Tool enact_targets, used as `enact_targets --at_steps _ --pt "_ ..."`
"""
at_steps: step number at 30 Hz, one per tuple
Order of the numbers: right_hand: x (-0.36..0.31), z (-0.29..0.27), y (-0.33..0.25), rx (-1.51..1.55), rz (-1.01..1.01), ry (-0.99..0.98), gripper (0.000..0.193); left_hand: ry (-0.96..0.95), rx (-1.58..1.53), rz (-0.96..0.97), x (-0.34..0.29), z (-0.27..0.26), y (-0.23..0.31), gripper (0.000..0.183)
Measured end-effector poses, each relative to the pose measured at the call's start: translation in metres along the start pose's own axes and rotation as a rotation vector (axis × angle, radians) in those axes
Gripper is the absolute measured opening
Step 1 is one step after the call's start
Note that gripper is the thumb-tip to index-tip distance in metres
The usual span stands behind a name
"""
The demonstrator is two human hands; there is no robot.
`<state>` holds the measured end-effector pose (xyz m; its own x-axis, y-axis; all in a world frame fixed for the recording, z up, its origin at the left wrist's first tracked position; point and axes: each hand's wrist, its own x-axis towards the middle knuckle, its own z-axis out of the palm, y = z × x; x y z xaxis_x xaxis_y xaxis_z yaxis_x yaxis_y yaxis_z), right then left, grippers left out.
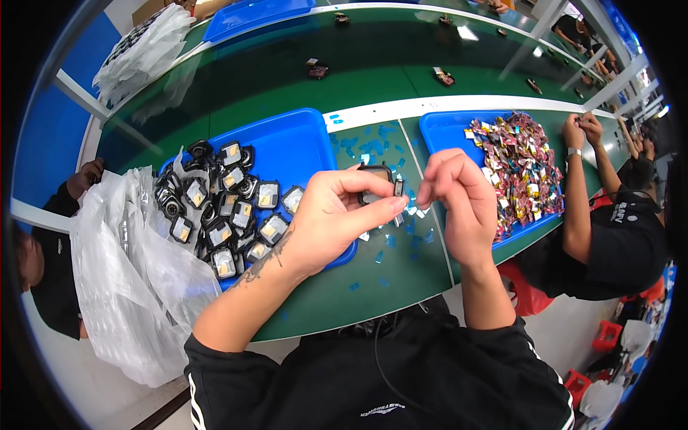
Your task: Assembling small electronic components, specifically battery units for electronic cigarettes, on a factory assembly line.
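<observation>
My left hand (pixel 322 222) is closed around a small black watch case (pixel 377 172), held between thumb and fingers above the green table. Part of the case is hidden by those fingers. Just to its right, my right hand (pixel 464 208) hovers with fingers curled and the fingertips close together, apart from the case. Whatever those fingertips pinch, if anything, is too small to tell. Beneath both hands, small blue film pieces (pixel 380 256) lie scattered on the tabletop. More black watch cases (pixel 229 208) are heaped in a blue tray (pixel 304 132) beside my left forearm.
A second blue tray (pixel 441 129) at right holds a pile of small circuit boards (pixel 527 168). Clear plastic sheets (pixel 136 279) hang over the left side. Beyond a white rail (pixel 373 112), a green conveyor belt (pixel 251 82) carries scattered parts. A co-worker (pixel 609 229) sits at right.
</observation>
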<state>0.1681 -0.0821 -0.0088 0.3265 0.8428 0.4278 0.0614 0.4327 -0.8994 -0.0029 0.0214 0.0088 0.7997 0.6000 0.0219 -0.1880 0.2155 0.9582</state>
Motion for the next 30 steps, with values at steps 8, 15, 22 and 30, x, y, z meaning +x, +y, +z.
enact_targets --at_steps 8,15,22,30 --pt "0.0 0.014 -0.015 0.158 0.227 -0.046 0.014 -0.109 -0.071 -0.055 -0.003 0.005 0.005 0.009" --pt "0.005 0.0 -0.005 -0.541 0.052 -0.013 0.018 0.052 0.088 0.131 0.002 0.0 -0.003 0.012" --pt "0.009 -0.009 -0.011 -0.502 0.157 -0.071 0.022 0.011 0.051 0.046 0.002 -0.003 0.005 0.006" --pt "0.002 -0.003 -0.002 0.132 0.015 -0.26 0.013 -0.224 -0.049 -0.166 -0.004 0.0 0.006 0.011"
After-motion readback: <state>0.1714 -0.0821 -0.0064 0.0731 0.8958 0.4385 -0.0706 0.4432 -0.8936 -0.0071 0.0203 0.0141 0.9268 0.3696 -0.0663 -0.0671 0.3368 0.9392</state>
